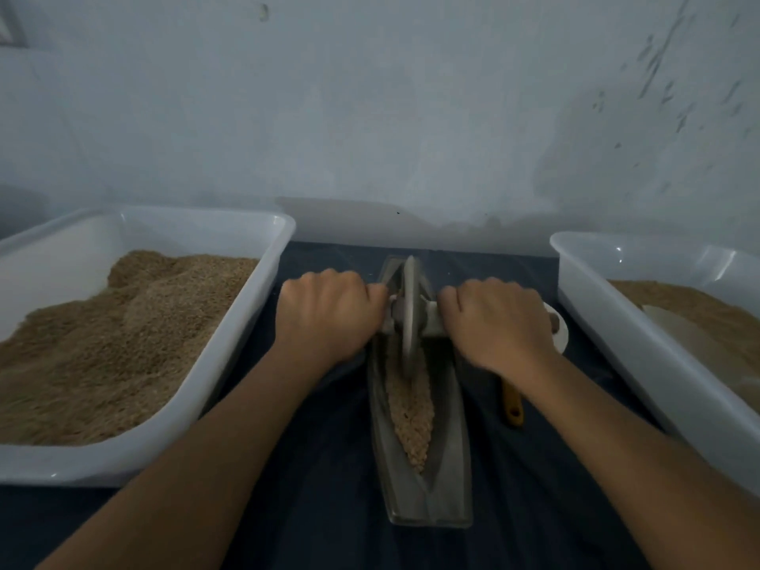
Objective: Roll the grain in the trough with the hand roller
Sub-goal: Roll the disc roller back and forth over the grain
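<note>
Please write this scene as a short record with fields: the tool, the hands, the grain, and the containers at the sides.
tool: hand roller, disc upright in the trough, toward its far end
left hand: closed around the roller's left grip
right hand: closed around the roller's right grip
grain in trough: narrow strip along the groove, nearer than the disc
left tray: white, heaped with brown grain
right tray: white, partly filled, cut off by the frame
surface: dark cloth
other: yellow handle beside the trough, tool type unclear

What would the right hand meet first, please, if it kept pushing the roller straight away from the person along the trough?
Probably the trough's raised far end, then the wall; the right hand has nothing else ahead, though depth is unclear.
</note>
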A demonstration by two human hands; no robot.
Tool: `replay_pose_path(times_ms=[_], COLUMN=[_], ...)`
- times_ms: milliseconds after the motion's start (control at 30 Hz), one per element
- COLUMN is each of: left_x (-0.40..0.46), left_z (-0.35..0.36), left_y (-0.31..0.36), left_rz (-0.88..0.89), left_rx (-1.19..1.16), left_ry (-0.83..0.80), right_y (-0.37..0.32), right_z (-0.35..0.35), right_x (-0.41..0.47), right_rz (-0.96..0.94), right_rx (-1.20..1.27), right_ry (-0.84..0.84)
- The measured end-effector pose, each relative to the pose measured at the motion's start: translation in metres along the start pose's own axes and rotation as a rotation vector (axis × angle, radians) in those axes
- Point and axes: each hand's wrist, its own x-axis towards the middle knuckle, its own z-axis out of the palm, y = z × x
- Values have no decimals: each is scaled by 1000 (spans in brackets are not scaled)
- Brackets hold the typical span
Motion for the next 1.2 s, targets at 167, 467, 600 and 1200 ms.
replay_pose_path(times_ms=[167,467,600,1200], left_x=[60,19,-40,65], left_z=[15,5,-21,12], left_y=[-9,1,8,-15], left_rz=[-244,-50,98,-186], left_rx=[-146,56,98,-126], left_ry=[-216,-68,132,-348], right_y=[17,9,2,18], right_z=[8,2,-1,8], right_x=[76,40,-16,79], right_rz=[-44,-31,-125,-54], right_rx=[20,29,-29,38], right_ry=[-444,-180,65,-442])
